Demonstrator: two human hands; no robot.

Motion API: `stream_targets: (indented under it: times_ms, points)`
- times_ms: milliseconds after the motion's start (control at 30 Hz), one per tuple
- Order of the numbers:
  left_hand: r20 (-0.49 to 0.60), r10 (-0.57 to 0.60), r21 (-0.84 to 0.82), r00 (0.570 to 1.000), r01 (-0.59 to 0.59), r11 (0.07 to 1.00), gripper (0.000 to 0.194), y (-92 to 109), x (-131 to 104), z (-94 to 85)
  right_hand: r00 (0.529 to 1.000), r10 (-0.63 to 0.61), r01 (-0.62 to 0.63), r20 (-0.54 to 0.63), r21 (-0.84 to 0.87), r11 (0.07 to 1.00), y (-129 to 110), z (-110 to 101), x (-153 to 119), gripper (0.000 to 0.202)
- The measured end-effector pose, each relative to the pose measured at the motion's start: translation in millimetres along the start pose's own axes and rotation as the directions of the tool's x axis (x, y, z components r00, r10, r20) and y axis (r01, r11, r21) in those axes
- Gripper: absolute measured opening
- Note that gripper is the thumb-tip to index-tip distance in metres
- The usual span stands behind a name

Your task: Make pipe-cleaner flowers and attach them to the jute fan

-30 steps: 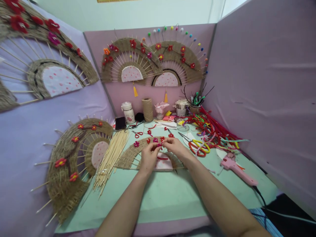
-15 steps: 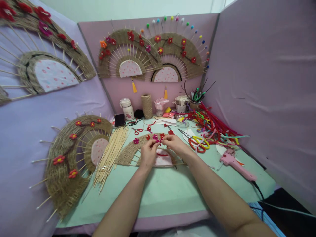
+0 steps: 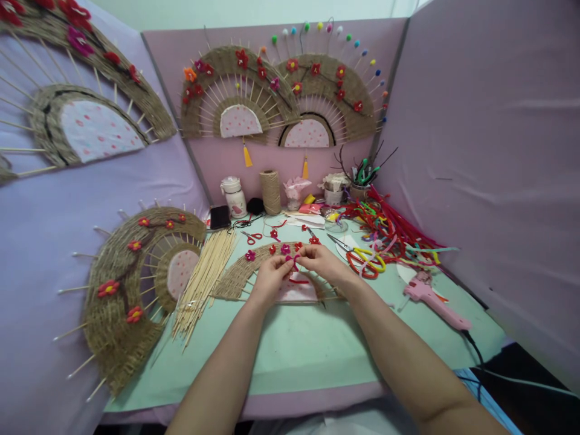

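Observation:
Between the fingertips of both hands is a small magenta pipe-cleaner piece (image 3: 295,260), curled into loops. My left hand (image 3: 272,275) pinches its left side, and my right hand (image 3: 319,261) pinches its right side. Both are raised over a twine-woven fan (image 3: 235,275) lying on the table, and they hide part of it. Red and magenta flowers (image 3: 250,255) sit along the fan's upper band. A short red strip hangs or lies just below the fingers, over the fan's pale dotted centre (image 3: 296,293); which of these it does, I cannot tell.
Thin sticks (image 3: 203,278) lie left of the fan, beside another decorated fan (image 3: 122,302). To the right are large scissors (image 3: 362,260), a pink glue gun (image 3: 437,302) with its cord, and piled pipe cleaners (image 3: 389,223). A twine spool (image 3: 270,192) and white bottle (image 3: 234,198) stand behind.
The magenta piece now shows more clearly as loops between the fingertips, which have shifted slightly. The whole view has moved a little. Both hands keep their pinch.

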State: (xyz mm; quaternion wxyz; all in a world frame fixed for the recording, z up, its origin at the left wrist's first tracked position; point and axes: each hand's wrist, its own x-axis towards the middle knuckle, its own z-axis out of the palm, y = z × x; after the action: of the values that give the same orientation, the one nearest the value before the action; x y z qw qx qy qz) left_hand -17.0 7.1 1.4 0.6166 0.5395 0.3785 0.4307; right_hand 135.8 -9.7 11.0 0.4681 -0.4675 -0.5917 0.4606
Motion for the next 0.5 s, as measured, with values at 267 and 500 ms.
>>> stream_targets:
  times_ms: [267,500]
  points:
    - [0.355,-0.297,-0.332,0.886,0.417,0.846,0.017,12,-6,-7.4,0.984,-0.148,0.148,0.103,0.004,0.989,-15,-1,-9,0.014]
    - [0.302,-0.265,-0.322,0.916,0.359,0.876,0.019,12,-5,-9.9,0.974,-0.222,0.222,0.042,-0.016,0.975,-17,3,-8,0.014]
